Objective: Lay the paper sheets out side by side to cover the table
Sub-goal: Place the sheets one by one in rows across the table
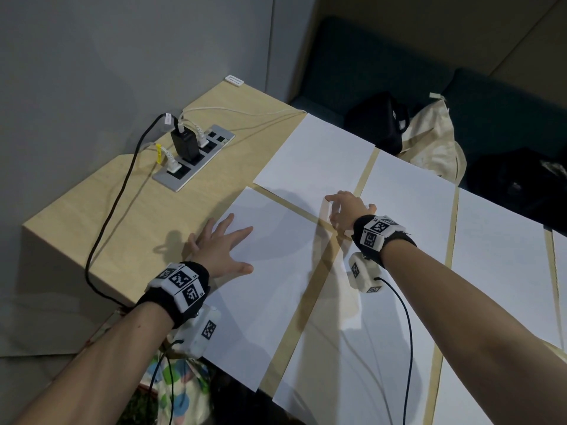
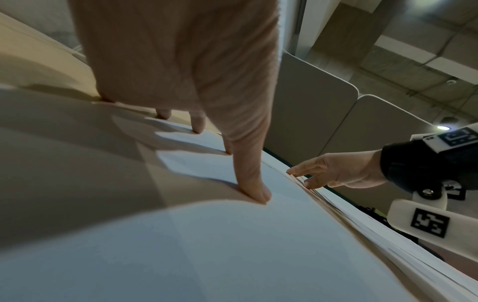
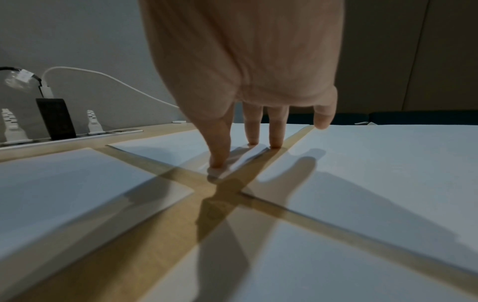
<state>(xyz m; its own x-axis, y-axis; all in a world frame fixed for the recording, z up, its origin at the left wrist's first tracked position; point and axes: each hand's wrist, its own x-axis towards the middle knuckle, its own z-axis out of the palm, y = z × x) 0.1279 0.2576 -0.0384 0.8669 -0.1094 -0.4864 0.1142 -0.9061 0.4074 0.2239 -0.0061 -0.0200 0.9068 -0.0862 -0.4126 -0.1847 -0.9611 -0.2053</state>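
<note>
White paper sheets (image 1: 322,154) lie side by side on the tabletop (image 1: 147,219), the left hand (image 1: 222,250) spread flat on the sheet at 9 o'clock, while only the right-wrist view shows the right hand's (image 1: 346,210) straight fingers (image 3: 220,143) apparently pressing a far sheet's corner.

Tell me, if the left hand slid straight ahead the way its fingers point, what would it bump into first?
Probably nothing soon: the left hand lies flat on a paper sheet, fingers pointing toward the far sheet. It would slide onto that; depth is unclear.
</note>
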